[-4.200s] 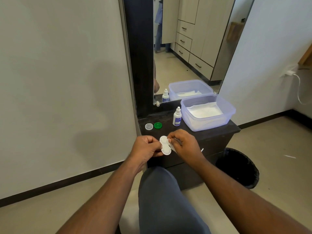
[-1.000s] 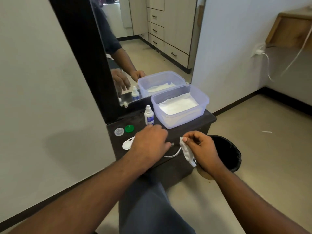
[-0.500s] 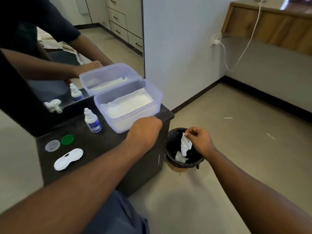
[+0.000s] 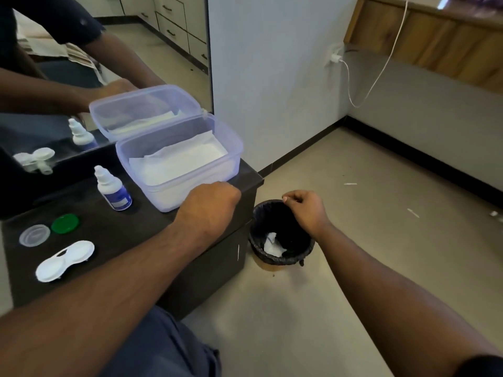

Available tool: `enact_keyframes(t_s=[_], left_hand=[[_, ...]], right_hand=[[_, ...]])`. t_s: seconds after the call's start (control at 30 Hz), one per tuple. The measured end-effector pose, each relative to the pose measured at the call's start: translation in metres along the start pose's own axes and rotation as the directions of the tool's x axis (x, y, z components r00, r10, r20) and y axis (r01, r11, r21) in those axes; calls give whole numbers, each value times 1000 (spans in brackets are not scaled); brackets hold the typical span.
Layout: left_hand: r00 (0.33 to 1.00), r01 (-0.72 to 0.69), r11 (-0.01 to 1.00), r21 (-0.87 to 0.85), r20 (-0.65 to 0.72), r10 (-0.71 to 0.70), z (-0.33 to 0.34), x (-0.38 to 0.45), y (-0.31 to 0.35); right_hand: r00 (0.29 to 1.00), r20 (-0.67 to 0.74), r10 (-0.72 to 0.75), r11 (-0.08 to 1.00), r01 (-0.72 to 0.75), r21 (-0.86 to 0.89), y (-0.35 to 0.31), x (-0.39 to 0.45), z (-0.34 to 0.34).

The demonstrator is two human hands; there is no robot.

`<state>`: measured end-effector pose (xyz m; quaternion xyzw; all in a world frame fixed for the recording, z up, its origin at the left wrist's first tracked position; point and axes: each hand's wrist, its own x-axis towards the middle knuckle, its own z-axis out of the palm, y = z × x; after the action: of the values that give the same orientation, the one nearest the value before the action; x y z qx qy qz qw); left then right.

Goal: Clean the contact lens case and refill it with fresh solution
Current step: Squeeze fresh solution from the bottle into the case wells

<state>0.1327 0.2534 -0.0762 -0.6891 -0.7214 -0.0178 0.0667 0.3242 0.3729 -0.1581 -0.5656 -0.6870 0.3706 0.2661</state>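
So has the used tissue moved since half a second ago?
Yes. The tissue has dropped from the right hand down inside the bin.

White lens case (image 4: 65, 260), green cap (image 4: 65, 223), clear cap (image 4: 34, 235), blue-labelled white bottle (image 4: 113, 189), black-lined bin (image 4: 281, 232), white tissue (image 4: 273, 246) inside.
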Motion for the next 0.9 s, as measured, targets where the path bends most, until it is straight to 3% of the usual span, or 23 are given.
enact_keyframes(t_s=[0.3, 0.53, 0.63, 0.73, 0.8, 0.9], left_hand=[[995, -95, 972, -213, -43, 87, 2, -36, -25], [980, -159, 931, -327, -164, 110, -21, -100, -63], [951, -132, 904, -406, -310, 0, -31, -126, -88], [875, -57, 841, -538, -433, -218, -41, -142, -112], [808, 23, 804, -594, -462, -365, -47, -145, -125], [752, 149, 729, -668, -402, -523, -53, -143, -139]], right_hand=[[963, -79, -258, 952, 267, 151, -100, -48, -3], [868, -89, -489, 831, 494, 256, -161, -101, 17], [819, -45, -572, 768, 555, 319, -180, -124, 42], [804, 10, -595, 761, 559, 328, -189, -145, 84], [840, 15, -543, 790, 505, 348, -193, -155, 109], [911, -15, -411, 863, 395, 316, -199, -160, 134]])
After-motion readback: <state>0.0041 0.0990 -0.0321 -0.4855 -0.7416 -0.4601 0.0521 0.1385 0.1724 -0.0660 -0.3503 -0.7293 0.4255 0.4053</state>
